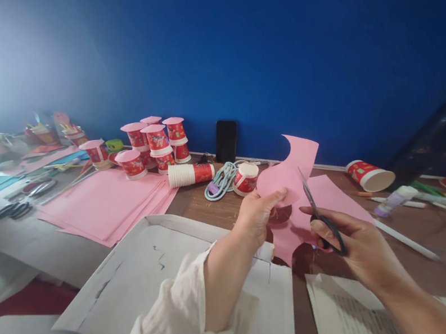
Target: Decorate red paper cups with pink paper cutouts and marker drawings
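Note:
My left hand (259, 215) pinches a sheet of pink paper (279, 180) between thumb and fingers, holding it above the table. One edge of that sheet is cut in a curve, and a strip curls up at its top right. Black-handled scissors (314, 206) are gripped in my right hand (360, 249), their blades pointing up and lying against the paper's right part. Whether the blades are apart is hard to make out. Beneath both hands lies another piece of pink paper (331, 197) with curved cut-outs along its edge.
Red paper cups (157, 139) with pink discs on top are stacked at the back. A pile of pink sheets (96, 205), nested cups (192, 173), a coiled cable (225, 178) and a phone (226, 139) lie nearby. A tipped cup (370, 175) and a glue stick (395, 201) are right.

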A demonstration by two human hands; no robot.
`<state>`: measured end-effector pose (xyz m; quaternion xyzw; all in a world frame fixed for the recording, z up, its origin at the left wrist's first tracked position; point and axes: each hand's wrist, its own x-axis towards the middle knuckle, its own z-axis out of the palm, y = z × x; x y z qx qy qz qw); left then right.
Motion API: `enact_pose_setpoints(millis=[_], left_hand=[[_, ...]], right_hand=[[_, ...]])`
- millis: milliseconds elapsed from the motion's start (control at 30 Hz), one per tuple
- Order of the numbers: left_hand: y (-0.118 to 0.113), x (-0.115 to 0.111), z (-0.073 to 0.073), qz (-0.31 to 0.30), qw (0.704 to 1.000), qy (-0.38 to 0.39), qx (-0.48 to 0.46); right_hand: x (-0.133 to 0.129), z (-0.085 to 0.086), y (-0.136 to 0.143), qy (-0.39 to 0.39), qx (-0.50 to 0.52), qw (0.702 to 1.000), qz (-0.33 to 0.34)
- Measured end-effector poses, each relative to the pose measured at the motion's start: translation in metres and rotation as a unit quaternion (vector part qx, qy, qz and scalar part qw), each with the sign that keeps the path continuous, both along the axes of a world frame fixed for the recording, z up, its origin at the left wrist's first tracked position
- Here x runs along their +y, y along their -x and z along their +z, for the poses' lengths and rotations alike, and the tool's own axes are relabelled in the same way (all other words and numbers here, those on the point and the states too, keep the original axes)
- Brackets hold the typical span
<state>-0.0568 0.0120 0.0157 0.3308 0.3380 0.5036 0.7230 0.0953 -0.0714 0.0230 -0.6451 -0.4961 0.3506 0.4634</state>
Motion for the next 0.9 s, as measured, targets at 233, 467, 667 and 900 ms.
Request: enact_pose_setpoints(millis=[233,467,667,900], left_hand=[[0.0008,-0.0004,0.0004,-0.027,1.000,0.012,-0.011],[0.0008,0.0009,0.0002,-0.022,1.000,0.020,0.002],[0.0007,0.0032,-0.0016,-0.011,1.000,0.001,0.009],[0.0009,0.0039,-0.0018,-0.010,1.000,-0.004,0.003]], right_hand=[[0.0003,0.0016,0.0029,-0.004,0.004,1.000,-0.010],[0.0005,0.0029,0.0030,-0.013,-0.023,1.000,-0.009],[-0.0002,0.0027,0.0013,-0.015,-0.020,1.000,-0.006],[-0.0016,0.0035,0.0026,-0.026,-0.029,0.999,-0.012]])
